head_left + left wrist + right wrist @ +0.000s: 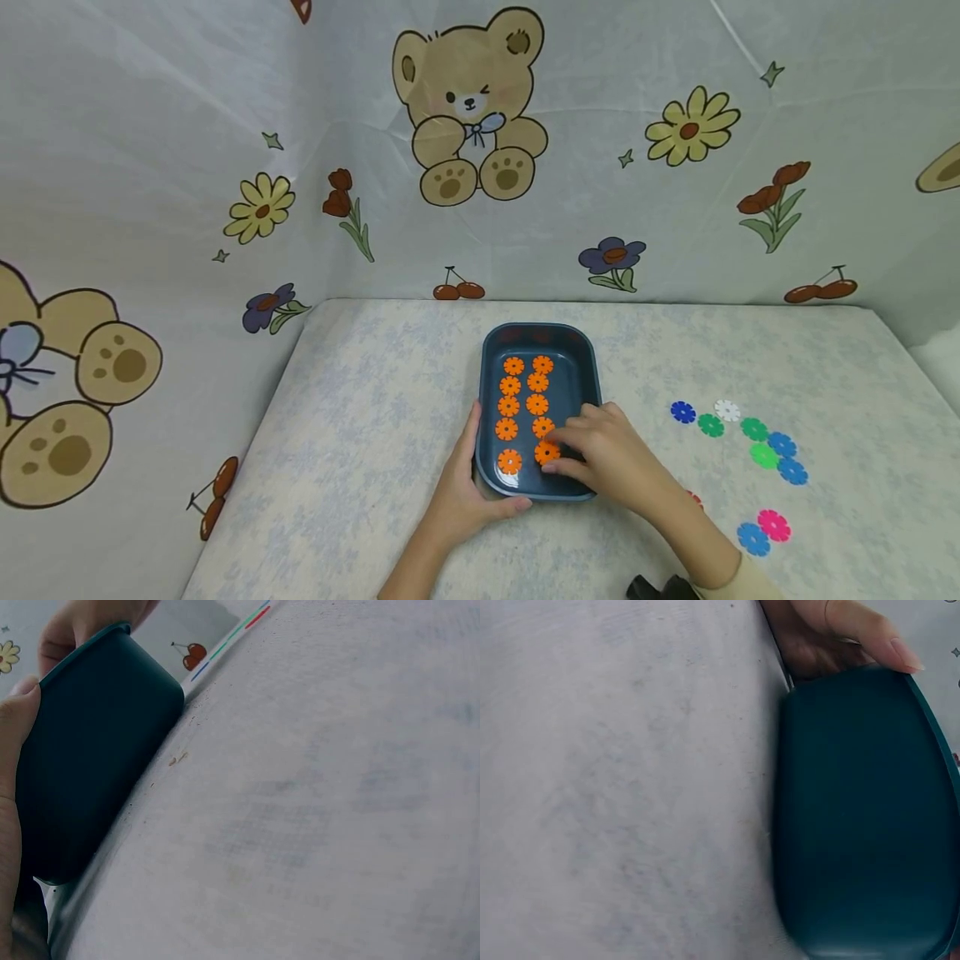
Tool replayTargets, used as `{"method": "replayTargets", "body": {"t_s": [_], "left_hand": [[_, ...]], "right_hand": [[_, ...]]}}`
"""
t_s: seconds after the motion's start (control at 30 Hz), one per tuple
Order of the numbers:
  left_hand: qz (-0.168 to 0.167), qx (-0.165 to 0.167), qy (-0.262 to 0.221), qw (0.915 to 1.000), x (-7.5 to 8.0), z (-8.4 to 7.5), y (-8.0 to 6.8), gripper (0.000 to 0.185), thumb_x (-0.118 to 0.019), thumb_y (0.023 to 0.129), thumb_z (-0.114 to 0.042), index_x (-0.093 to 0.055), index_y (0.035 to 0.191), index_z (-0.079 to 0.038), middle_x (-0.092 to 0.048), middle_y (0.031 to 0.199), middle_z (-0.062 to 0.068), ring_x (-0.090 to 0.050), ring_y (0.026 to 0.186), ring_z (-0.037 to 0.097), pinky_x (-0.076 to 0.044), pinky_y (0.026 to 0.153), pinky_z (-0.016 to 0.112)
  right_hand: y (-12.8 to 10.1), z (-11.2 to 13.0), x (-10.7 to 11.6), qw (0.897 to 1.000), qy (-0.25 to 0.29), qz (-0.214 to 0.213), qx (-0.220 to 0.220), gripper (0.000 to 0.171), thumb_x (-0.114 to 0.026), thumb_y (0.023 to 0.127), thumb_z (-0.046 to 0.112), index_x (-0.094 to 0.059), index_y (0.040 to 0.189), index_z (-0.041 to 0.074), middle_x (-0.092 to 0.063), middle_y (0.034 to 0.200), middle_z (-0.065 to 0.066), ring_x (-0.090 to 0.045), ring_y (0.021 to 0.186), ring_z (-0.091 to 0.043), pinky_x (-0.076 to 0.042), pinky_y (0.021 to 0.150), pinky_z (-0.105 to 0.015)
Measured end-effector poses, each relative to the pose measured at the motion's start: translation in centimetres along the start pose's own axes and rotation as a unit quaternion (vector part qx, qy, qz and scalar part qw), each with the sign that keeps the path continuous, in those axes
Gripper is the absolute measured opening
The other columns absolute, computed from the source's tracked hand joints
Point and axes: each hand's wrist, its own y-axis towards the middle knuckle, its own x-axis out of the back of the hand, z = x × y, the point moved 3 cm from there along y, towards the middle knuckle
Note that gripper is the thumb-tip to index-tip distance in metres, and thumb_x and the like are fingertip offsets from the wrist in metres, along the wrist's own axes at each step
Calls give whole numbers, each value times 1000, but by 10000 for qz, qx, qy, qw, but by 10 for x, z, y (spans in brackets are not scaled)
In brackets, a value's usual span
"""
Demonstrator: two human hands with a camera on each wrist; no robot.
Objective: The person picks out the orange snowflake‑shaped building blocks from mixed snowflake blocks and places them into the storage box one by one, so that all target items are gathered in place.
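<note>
A dark blue tray [592, 375] stands mid-table and holds two columns of orange flower-shaped discs [537, 382]. My left hand [468, 487] grips its near-left corner, thumb along the front rim and fingers up the left side. My right hand [564, 450] reaches over the near-right part and pinches the nearest orange disc [545, 453] of the right column against the tray floor. The left wrist view shows the tray's outer wall [97, 750] with my left hand [13, 750] on it. In the right wrist view, the tray [855, 810] fills the right side and the left hand's thumb [847, 630] lies over its rim.
Several loose discs lie on the table to the right: blue [682, 412], white [727, 409], green [764, 455], pink [773, 525]; a red one [695, 499] peeks out beside my right wrist. A printed fabric backdrop [225, 167] walls the table's back and left.
</note>
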Motion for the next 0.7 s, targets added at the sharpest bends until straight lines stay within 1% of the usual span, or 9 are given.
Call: {"method": "replayTargets", "body": {"t_s": [0.1, 0.23, 0.33, 0.4, 0.5, 0.6, 0.7], "left_hand": [[4, -4, 11, 10000, 0, 0, 0, 128, -93, 67, -30, -5, 160, -35, -10, 166, -13, -16, 153, 13, -21, 122, 28], [8, 60, 36, 10000, 0, 0, 0, 128, -93, 68, -31, -5, 160, -37, -10, 166, -16, -15, 153, 11, -20, 122, 31], [9, 68, 48, 10000, 0, 0, 0, 128, -93, 67, -31, -5, 160, -34, -9, 166, -16, -15, 153, 11, -20, 122, 35], [16, 63, 48, 10000, 0, 0, 0, 128, -93, 67, -31, -5, 161, -32, -9, 166, -15, -14, 153, 12, -20, 123, 38], [17, 54, 25, 10000, 0, 0, 0, 129, -93, 67, -31, -5, 161, -30, -9, 166, -15, -14, 153, 12, -20, 123, 40], [3, 76, 6, 10000, 0, 1, 0, 128, -93, 67, -31, -5, 161, -30, -10, 166, -15, -15, 153, 11, -21, 123, 39], [-3, 66, -5, 10000, 1, 2, 1, 128, -93, 68, -30, -5, 161, -30, -10, 166, -15, -15, 153, 11, -21, 123, 36]], "right_hand": [[5, 2, -1, 9993, -89, 345, 130, 31, -79, 79, 47, -78, 97, 22, -70, 84, 15, -42, 72, -2, -29, 70, -23], [11, 4, -4, 9961, -121, 815, 303, 30, -78, 80, 47, -78, 95, 21, -68, 80, 15, -45, 72, -2, -32, 67, -22], [15, 4, -5, 9937, -39, 1095, 256, 29, -79, 79, 47, -78, 92, 20, -63, 74, 15, -45, 68, -2, -35, 67, -24], [17, 4, -6, 9923, -37, 1225, 171, 28, -80, 78, 47, -77, 87, 20, -59, 68, 15, -43, 64, -3, -35, 65, -26], [20, 4, -8, 9921, -139, 1243, 87, 27, -84, 74, 46, -76, 79, 21, -57, 64, 15, -42, 59, -3, -36, 63, -27], [22, 5, -10, 9920, -288, 1225, 25, 28, -86, 71, 45, -70, 68, 22, -50, 57, 15, -37, 55, -3, -33, 60, -26], [22, 6, -12, 9922, -452, 1161, -40, 35, -88, 68, 44, -62, 60, 22, -37, 52, 14, -31, 52, -5, -26, 58, -26]]}}
